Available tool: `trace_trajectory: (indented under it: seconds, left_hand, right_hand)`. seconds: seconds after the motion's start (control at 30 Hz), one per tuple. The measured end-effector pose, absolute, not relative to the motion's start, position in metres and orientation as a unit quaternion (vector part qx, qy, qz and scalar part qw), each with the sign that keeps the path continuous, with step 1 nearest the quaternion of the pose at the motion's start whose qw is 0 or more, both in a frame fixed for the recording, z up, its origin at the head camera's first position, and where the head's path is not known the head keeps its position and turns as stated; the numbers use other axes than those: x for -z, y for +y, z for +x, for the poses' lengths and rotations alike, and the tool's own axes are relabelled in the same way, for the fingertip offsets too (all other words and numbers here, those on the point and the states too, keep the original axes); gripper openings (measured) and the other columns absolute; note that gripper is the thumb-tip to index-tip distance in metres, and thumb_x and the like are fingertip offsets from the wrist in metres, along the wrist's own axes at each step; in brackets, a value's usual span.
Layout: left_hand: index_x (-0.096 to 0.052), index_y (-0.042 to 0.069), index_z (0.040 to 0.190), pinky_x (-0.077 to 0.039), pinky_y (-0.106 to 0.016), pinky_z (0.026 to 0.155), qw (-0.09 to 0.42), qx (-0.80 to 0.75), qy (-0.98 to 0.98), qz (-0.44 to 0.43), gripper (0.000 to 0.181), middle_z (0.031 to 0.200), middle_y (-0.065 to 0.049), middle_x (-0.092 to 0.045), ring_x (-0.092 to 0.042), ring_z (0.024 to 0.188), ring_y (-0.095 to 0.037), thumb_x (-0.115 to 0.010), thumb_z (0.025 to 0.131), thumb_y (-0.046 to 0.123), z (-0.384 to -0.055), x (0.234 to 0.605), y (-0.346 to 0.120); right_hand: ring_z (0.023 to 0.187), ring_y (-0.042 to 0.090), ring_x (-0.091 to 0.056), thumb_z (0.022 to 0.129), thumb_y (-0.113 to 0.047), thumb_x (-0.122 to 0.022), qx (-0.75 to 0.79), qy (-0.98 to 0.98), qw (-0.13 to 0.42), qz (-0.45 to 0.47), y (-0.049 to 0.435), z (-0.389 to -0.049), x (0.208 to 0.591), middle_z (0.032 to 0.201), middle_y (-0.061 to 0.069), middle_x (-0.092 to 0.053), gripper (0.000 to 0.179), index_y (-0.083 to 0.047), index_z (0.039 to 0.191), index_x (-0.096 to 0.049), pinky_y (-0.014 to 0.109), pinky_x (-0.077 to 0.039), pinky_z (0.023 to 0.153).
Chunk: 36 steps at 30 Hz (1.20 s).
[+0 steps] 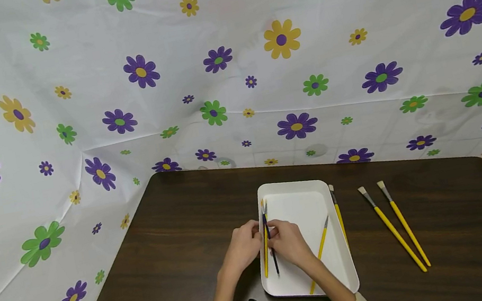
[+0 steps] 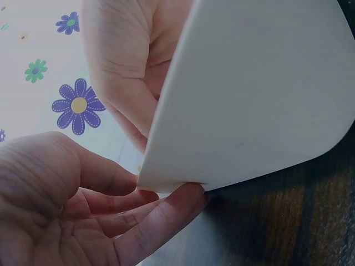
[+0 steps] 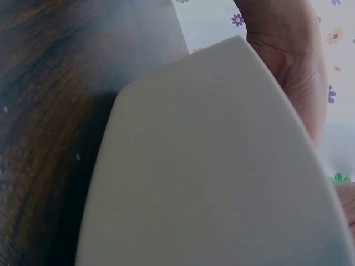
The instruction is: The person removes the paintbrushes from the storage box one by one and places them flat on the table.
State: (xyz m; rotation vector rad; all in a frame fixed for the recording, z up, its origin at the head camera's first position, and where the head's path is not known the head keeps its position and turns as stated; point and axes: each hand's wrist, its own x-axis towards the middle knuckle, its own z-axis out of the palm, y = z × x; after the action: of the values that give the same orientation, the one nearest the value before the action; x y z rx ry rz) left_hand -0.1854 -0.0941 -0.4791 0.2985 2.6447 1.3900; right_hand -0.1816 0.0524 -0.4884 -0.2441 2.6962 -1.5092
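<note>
A white rectangular tray [image 1: 298, 199] lies on the dark table, with paintbrushes inside. My left hand [image 1: 244, 244] is at its left side; in the left wrist view, the thumb and fingers of that hand [image 2: 105, 205] pinch the edge of the tray [image 2: 249, 100]. Inside the tray, my right hand [image 1: 290, 243] pinches a dark-handled paintbrush [image 1: 276, 262] near its middle. A yellow-handled paintbrush [image 1: 266, 261] lies close beside it along the left wall. The tray wall [image 3: 211, 166] hides the right fingers in the right wrist view.
Another yellow paintbrush [image 1: 322, 241] slants across the tray's right part. One more paintbrush [image 1: 339, 214] lies along the outside of the right rim. Two wide yellow brushes, a left one [image 1: 396, 233] and a right one [image 1: 406, 223], rest on the table [image 1: 466, 218] farther right.
</note>
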Motion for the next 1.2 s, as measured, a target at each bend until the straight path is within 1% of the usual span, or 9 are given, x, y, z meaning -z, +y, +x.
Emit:
trace_trajectory:
  seconds: [0.23,0.37,0.5,0.73,0.9,1.03,1.2]
  left_hand:
    - [-0.063,-0.012,0.127,-0.051,-0.028,0.052,0.072,-0.466,0.877,0.096,0.030,0.100,-0.018,-0.071,-0.060,0.067,-0.015,-0.054,0.100,-0.001,-0.185,0.479,-0.094]
    - [-0.062,-0.012,0.128,-0.051,-0.028,0.052,0.072,-0.467,0.876,0.093,0.031,0.100,-0.018,-0.070,-0.060,0.065,-0.015,-0.053,0.100,-0.001,-0.185,0.479,-0.093]
    - [-0.061,-0.012,0.130,-0.052,-0.029,0.053,0.080,-0.470,0.875,0.088,0.032,0.104,-0.019,-0.070,-0.061,0.064,-0.016,-0.052,0.102,0.000,-0.184,0.480,-0.092]
    - [-0.061,-0.012,0.131,-0.053,-0.031,0.056,0.081,-0.467,0.876,0.086,0.032,0.105,-0.019,-0.070,-0.063,0.071,-0.018,-0.052,0.103,0.001,-0.185,0.479,-0.093]
    - [-0.060,-0.011,0.133,-0.053,-0.032,0.055,0.088,-0.469,0.875,0.085,0.033,0.104,-0.019,-0.069,-0.061,0.068,-0.018,-0.052,0.103,0.001,-0.185,0.480,-0.094]
    - [-0.060,-0.011,0.132,-0.051,-0.032,0.055,0.088,-0.469,0.875,0.088,0.033,0.103,-0.018,-0.068,-0.060,0.067,-0.018,-0.052,0.102,0.001,-0.184,0.480,-0.094]
    - [-0.061,-0.011,0.130,-0.050,-0.031,0.055,0.088,-0.469,0.874,0.090,0.031,0.101,-0.017,-0.068,-0.060,0.064,-0.017,-0.052,0.103,0.001,-0.184,0.480,-0.095]
  right_hand:
    - [0.072,0.020,-0.071,0.082,0.013,-0.072,0.494,0.867,0.029,-0.060,0.055,-0.183,0.483,0.087,0.016,-0.071,0.043,0.018,0.123,-0.063,0.028,-0.057,0.060]
    - [0.070,0.021,-0.071,0.082,0.014,-0.070,0.511,0.857,0.039,-0.048,0.058,-0.182,0.477,0.088,0.017,-0.070,0.045,0.018,0.125,-0.061,0.030,-0.059,0.060]
    - [0.067,0.022,-0.071,0.083,0.016,-0.068,0.547,0.835,0.039,-0.035,0.065,-0.182,0.469,0.089,0.017,-0.068,0.046,0.018,0.128,-0.059,0.032,-0.060,0.059]
    - [0.070,0.024,-0.072,0.085,0.017,-0.069,0.574,0.818,0.026,-0.019,0.079,-0.183,0.453,0.090,0.017,-0.067,0.045,0.015,0.129,-0.060,0.033,-0.061,0.060]
    - [0.072,0.025,-0.072,0.086,0.016,-0.070,0.572,0.820,0.020,-0.009,0.086,-0.183,0.442,0.090,0.016,-0.067,0.045,0.012,0.130,-0.061,0.035,-0.062,0.063]
    - [0.073,0.024,-0.072,0.088,0.014,-0.071,0.565,0.825,0.017,-0.001,0.092,-0.182,0.435,0.090,0.015,-0.066,0.044,0.010,0.131,-0.062,0.035,-0.062,0.065]
    - [0.072,0.023,-0.070,0.087,0.012,-0.073,0.557,0.830,0.006,0.002,0.101,-0.180,0.427,0.089,0.015,-0.065,0.043,0.010,0.129,-0.063,0.037,-0.062,0.066]
